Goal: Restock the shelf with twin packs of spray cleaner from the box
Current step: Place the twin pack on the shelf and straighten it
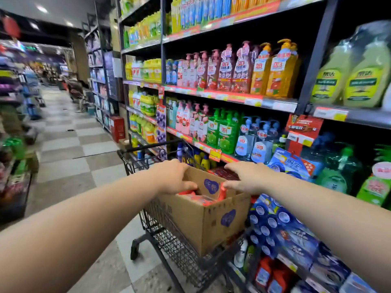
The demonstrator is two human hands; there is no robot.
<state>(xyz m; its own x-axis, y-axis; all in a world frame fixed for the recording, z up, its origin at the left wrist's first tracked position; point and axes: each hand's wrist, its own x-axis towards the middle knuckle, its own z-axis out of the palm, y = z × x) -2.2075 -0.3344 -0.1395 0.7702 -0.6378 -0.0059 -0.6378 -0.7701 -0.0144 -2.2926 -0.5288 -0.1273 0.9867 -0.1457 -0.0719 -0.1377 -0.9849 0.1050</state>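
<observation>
An open cardboard box rides in a black wire shopping cart beside the shelf. Red packs of spray cleaner lie inside it. My left hand reaches into the box's left side, fingers curled down onto a red pack; whether it grips the pack is hidden. My right hand reaches over the right rim, its thumb touching an upright red bottle top. The shelf on the right holds rows of cleaning bottles.
The shelf rows carry orange, pink, green and blue pump bottles and blue packs lower down. The checkered aisle floor stretches to the left, with more shelving on its far left side.
</observation>
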